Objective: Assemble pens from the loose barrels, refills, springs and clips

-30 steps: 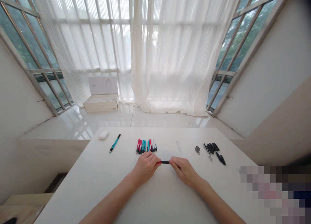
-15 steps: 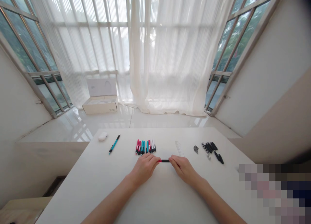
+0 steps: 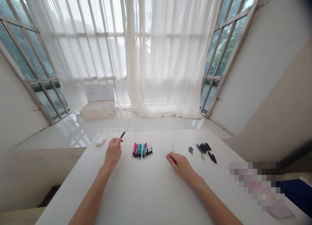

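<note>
**Window room, white table (image 3: 151, 199): left fingers (image 3: 114, 141) pinch a thin rod (image 3: 127, 125)**

Open white box (image 3: 97, 103) on the tile floor, far left. On the table, a white oval object (image 3: 100, 141), then my left hand (image 3: 112, 152), fingers closed on the rod's black end, the rod tilting up and away. Risk, as I judge it: a loose pinch drops it, or its length catches the pens (image 3: 142, 150) right of that hand. My right hand (image 3: 181, 166) lies on the table, fingers curled; whether they hold anything I cannot tell. Just beyond them, a bundle of fine rods (image 3: 173, 148), then small black parts (image 3: 203, 148).
</note>
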Demonstrator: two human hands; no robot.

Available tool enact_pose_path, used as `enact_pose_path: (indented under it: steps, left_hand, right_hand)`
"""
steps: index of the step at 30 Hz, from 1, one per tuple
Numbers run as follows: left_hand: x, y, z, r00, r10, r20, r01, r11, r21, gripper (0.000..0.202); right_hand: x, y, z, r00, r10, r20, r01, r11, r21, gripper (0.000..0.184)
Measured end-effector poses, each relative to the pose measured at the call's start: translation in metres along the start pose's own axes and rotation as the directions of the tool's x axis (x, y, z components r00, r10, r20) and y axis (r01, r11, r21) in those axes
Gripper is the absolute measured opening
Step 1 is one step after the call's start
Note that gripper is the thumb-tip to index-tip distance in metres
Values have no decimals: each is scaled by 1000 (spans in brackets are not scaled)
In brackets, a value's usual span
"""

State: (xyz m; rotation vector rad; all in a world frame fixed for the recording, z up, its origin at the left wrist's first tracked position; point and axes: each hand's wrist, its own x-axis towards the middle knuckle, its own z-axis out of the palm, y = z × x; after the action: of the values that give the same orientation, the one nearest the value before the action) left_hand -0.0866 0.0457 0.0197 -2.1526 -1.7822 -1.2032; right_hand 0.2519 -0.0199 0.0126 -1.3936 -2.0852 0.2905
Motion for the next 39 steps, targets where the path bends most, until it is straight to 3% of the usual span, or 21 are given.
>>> enact_pose_path:
  steps: [2,4,7,12,20,23,26,28,30,34,39]
  left_hand:
    - [5,-24,-6,995,-96,7,95,989,114,25]
    - [5,-42,-11,983,-165,81,144,965,218,25]
    - [3,-55,-17,934,-300,193,216,906,363,26]
    - [-1,-50,-20,894,-356,272,219,877,429,24]
    - [-3,-33,-21,877,-352,327,190,879,437,23]
    - [-3,-22,-20,920,-307,243,163,864,476,25]
    - [-5,-2,-10,969,-129,213,43,929,367,26]
    - [-9,12,1,951,58,303,-119,975,185,27]
    - [-15,25,12,921,159,356,-201,976,84,28]
    - [-25,35,25,892,202,404,-230,973,21,28]
    - [-27,34,25,909,167,382,-195,980,35,27]
  right_hand:
    - [0,0,0,1000,-20,-2,20,999,-32,33]
    - [-1,0,0,999,-39,3,39,998,-54,33]
    - [-1,1,-1,999,-49,6,49,995,-84,34]
    - [0,4,-3,1000,-18,16,20,993,-120,40]
    - [2,18,-9,999,19,-29,-23,989,-148,38]
    - [4,27,-14,994,72,-77,-86,978,-192,39]
    - [5,33,-18,982,157,-103,-177,958,-225,37]
    - [5,37,-20,970,216,-111,-238,941,-240,33]
    - [5,39,-20,958,266,-108,-286,925,-251,30]
    - [4,43,-19,943,325,-76,-333,906,-261,29]
    - [4,46,-18,933,356,-58,-357,888,-289,29]
